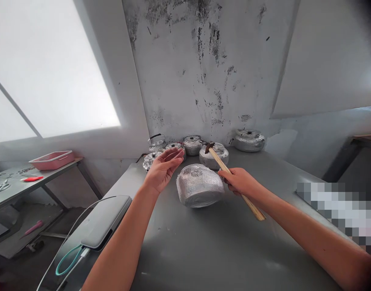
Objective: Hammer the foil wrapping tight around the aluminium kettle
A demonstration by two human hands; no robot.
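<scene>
A dented silver metal pot (200, 186) with a crinkled, foil-like surface sits tilted on the grey table (179, 246) before me. My left hand (165, 169) is raised at its upper left, fingers stretched out and palm bare. On the pot's other side, my right hand (241, 182) is wrapped round the wooden handle of a hammer (217, 157). The hammer's dark head points up and away, in front of a round silver pot (214, 159) farther back. Whether my left fingertips touch anything behind them cannot be made out.
Several silver pots with lids stand along the wall, among them a lidded pot (191, 145) and another at the right (249, 140). A grey power bank (108, 222) with cables lies at the table's left edge. A side table holds a pink basket (53, 160) and scissors (1, 186).
</scene>
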